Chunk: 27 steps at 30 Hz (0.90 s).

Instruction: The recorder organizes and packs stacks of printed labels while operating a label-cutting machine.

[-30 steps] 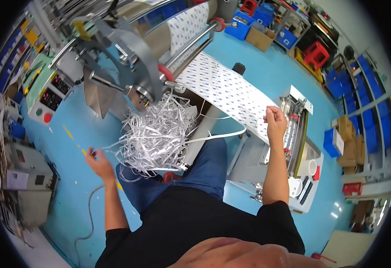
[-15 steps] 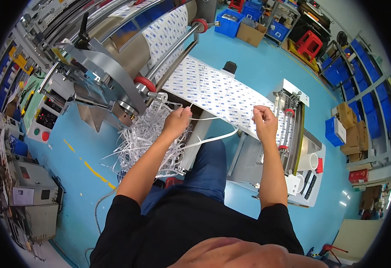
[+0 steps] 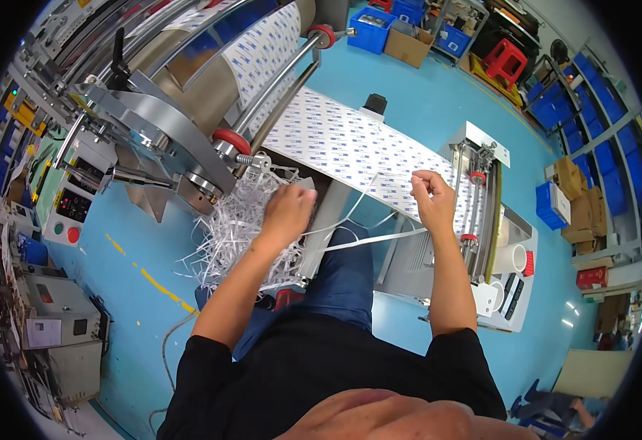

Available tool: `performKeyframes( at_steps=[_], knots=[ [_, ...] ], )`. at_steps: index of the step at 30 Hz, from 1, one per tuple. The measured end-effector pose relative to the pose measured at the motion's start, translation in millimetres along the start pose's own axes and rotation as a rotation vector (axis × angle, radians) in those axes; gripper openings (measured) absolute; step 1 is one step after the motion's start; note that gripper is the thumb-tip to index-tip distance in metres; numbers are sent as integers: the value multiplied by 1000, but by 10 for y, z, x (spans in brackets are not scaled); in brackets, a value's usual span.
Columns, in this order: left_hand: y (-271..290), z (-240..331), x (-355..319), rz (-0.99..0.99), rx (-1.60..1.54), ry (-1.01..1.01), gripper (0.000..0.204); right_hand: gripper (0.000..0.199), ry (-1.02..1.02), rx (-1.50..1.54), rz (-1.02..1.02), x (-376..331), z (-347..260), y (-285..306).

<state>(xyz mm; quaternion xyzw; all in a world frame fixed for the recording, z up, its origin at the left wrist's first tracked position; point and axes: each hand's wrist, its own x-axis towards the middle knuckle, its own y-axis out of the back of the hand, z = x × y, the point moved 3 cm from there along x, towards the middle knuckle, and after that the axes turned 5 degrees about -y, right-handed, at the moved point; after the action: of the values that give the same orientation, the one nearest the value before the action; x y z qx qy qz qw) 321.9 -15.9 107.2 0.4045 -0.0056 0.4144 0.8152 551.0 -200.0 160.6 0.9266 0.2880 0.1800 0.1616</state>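
A wide white printed web (image 3: 350, 143) runs from a big roll at the upper left across to a cutting machine (image 3: 482, 220) on the right. My right hand (image 3: 431, 198) pinches a thin white trim strip (image 3: 372, 238) at the web's near edge. The strip sags leftward toward my left hand (image 3: 288, 213). That hand is closed at the strip's other end, by the metal frame (image 3: 328, 227), just right of a tangled heap of white trim strips (image 3: 240, 220).
A grey steel unwinding stand with rollers (image 3: 167, 139) fills the upper left. A control box with buttons (image 3: 72, 209) stands at left, grey cabinets (image 3: 50, 323) below it. Blue bins (image 3: 555, 205) and cardboard boxes (image 3: 577, 198) line the right and far sides on a blue floor.
My left hand came up from low at the left to the strip heap by the frame. The right hand stayed on the strip at the web's edge.
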Motion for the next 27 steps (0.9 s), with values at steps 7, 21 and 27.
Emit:
performKeyframes(
  at_steps=[7, 21, 27],
  knots=[
    [-837, 290, -39, -561, -561, 473, 46, 15, 0, 15, 58, 51, 98, 51],
    [777, -84, -347, -185, 47, 165, 30, 17, -50, 87, 89, 77, 111, 151],
    [1032, -225, -710, 74, 47, 154, 25, 17, -27, 47, 52, 55, 122, 101]
  ],
)
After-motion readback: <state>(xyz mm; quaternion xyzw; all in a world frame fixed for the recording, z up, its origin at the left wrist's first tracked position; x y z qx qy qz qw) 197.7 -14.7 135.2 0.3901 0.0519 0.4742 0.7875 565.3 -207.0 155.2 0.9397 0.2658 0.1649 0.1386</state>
